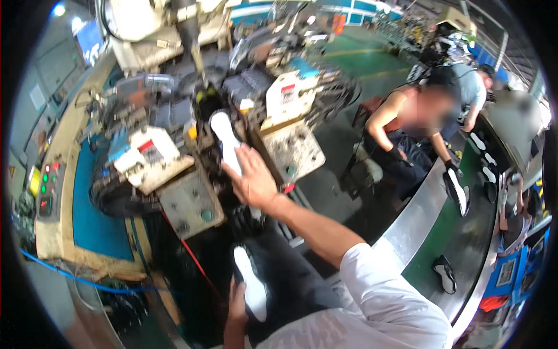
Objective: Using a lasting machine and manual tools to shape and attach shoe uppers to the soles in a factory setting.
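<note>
A shoe (224,131) with its white underside turned up lies in the middle of the machine (208,96), toe end under the machine's central post. My right hand (254,179) is closed around the near end of this shoe, thumb on its left side and fingers over its white bottom. Lower down, above my dark-trousered lap, my left hand (237,302) grips a second shoe (253,286) from its left side. That one also shows its white bottom, and its dark upper is mostly hidden beneath.
Two metal plates (290,154) flank the machine's front. At left stands a control panel (49,189) with lit buttons. A conveyor (427,256) curves along my right, carrying a dark shoe (445,273). Beyond it a seated person (401,125) handles another shoe (457,192).
</note>
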A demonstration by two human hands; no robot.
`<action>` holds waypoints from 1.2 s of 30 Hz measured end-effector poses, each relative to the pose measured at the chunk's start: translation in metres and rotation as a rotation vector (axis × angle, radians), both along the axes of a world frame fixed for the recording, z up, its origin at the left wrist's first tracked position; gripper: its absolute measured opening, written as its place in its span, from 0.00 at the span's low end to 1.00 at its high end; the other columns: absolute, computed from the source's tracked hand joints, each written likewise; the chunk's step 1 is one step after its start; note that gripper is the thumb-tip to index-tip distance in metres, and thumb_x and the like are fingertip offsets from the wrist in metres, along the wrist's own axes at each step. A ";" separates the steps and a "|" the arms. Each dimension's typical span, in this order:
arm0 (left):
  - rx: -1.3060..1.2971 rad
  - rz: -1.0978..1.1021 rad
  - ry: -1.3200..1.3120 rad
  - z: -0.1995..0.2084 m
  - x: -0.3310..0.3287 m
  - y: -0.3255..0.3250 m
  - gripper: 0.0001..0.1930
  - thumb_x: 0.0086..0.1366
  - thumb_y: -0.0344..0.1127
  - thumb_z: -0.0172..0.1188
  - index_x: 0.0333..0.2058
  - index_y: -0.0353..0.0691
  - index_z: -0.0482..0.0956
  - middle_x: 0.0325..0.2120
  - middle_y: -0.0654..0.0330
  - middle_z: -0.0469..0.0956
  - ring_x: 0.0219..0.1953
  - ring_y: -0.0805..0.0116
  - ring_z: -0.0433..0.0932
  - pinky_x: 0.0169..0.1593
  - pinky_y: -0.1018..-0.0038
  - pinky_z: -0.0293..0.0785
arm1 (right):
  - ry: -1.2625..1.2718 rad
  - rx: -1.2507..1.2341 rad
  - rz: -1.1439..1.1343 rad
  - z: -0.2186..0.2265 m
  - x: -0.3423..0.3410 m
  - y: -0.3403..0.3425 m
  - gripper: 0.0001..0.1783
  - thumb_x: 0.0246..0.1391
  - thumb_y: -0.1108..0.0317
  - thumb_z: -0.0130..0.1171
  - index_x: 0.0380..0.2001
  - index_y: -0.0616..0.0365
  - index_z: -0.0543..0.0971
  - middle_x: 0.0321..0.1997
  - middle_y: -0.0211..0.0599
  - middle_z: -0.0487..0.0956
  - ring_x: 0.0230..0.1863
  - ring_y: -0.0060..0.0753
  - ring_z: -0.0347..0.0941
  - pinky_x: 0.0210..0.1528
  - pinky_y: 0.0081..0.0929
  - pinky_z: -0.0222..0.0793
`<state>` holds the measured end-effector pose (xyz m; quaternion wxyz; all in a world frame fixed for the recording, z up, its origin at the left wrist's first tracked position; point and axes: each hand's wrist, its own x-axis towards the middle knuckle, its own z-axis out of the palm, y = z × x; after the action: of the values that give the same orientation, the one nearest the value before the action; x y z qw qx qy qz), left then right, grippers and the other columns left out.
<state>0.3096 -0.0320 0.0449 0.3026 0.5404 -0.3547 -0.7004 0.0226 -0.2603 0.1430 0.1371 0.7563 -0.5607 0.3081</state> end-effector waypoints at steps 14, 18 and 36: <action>-0.032 -0.044 0.187 0.011 -0.042 -0.043 0.39 0.73 0.38 0.56 0.80 0.36 0.56 0.77 0.51 0.62 0.77 0.56 0.62 0.78 0.62 0.54 | 0.224 -0.012 -0.173 0.033 -0.005 -0.160 0.40 0.59 0.50 0.68 0.75 0.40 0.73 0.77 0.60 0.67 0.81 0.62 0.58 0.83 0.53 0.49; -0.123 -0.052 0.166 0.016 -0.044 -0.061 0.41 0.74 0.34 0.55 0.81 0.35 0.50 0.78 0.51 0.60 0.79 0.57 0.58 0.79 0.64 0.51 | 0.210 -0.024 -0.142 0.028 -0.003 -0.172 0.31 0.68 0.55 0.55 0.73 0.41 0.75 0.73 0.59 0.71 0.79 0.62 0.60 0.81 0.56 0.51; -0.171 -0.252 -0.043 0.007 -0.037 -0.003 0.57 0.64 0.27 0.71 0.83 0.44 0.41 0.80 0.44 0.52 0.78 0.57 0.60 0.76 0.63 0.62 | -0.274 0.132 0.011 -0.076 -0.063 0.092 0.31 0.62 0.73 0.61 0.69 0.53 0.76 0.71 0.55 0.74 0.70 0.62 0.72 0.72 0.49 0.70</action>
<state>0.2729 -0.0346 0.0520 0.2497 0.4787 -0.4846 -0.6883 -0.0407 -0.1679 0.0673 0.0077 0.7175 -0.5892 0.3716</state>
